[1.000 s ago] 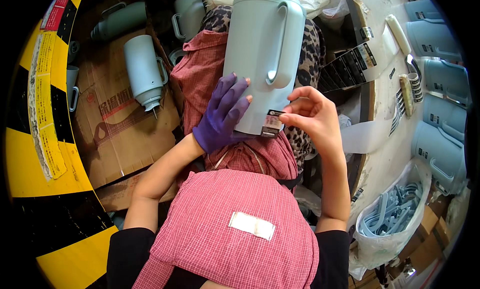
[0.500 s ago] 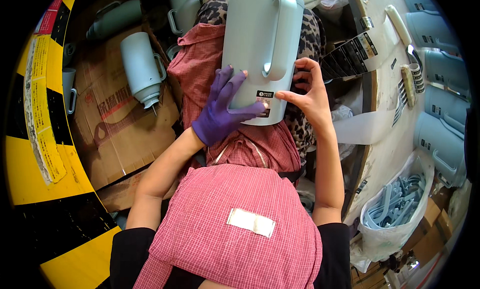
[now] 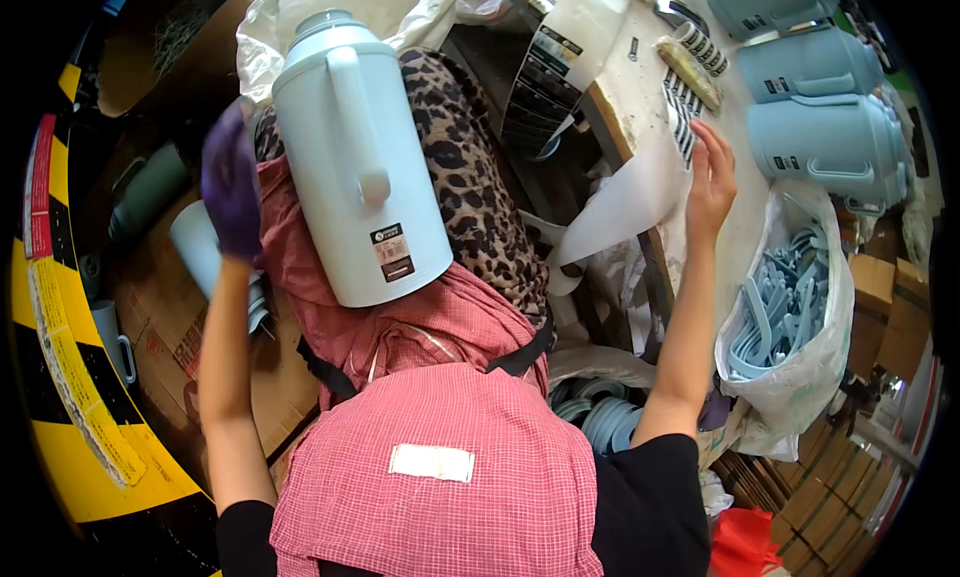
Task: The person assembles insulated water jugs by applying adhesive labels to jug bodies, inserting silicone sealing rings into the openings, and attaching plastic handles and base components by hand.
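Note:
A pale blue thermos jug with a side handle and a black-and-white label lies across my lap. Beside its left side is my left hand in a purple glove, smeared by motion, fingers stretched upward, with nothing visible in it. My bare right hand is over the worktable at the right, its fingers extended and somewhat apart. Its fingertips are close to a strip of black-and-white labels on a translucent backing sheet; whether they touch it I cannot tell.
Several blue jugs lie along the right side of the worktable. Below them hangs a bag of blue handles. Another label sheet overhangs the table edge. At the left, jug bodies lie on cardboard.
Both hands have left the jug: the left has moved off to its left side, the right out over the worktable. My view has turned right; the jug's label now shows fully.

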`<state>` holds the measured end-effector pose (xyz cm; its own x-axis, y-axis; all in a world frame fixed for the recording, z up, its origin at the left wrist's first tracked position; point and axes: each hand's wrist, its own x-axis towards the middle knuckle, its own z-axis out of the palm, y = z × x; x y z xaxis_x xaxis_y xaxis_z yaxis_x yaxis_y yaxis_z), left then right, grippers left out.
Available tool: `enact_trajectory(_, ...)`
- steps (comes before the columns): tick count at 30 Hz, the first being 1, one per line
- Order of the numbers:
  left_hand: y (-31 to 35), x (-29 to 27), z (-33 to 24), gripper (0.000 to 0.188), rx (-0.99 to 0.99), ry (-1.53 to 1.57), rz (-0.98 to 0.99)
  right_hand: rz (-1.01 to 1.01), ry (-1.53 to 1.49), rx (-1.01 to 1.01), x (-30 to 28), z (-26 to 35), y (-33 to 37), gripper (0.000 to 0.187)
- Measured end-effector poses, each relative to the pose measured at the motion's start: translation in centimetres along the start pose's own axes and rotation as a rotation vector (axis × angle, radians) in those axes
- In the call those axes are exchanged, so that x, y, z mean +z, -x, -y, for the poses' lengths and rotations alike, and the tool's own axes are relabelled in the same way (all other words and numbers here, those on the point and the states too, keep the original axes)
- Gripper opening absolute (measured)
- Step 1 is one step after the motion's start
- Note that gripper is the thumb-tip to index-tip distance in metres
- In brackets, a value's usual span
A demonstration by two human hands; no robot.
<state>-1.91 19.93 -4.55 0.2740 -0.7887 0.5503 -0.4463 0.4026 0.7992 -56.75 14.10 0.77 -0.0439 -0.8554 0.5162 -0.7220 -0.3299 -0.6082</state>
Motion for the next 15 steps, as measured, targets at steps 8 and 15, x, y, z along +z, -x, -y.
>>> enact_trajectory(8, -11.3, 1.4, 9.8, 0.040, -0.247, 0.119, 0.602, 0.231, 0.193, -0.029, 2.7, -8.3, -3.2, 0.028)
enact_trajectory(15, -13.1, -2.6, -3.2, 0.015, -0.139, 0.094, 0.647, 0.224, 0.149, 0.039, 1.9, -6.7, -3.0, 0.025)
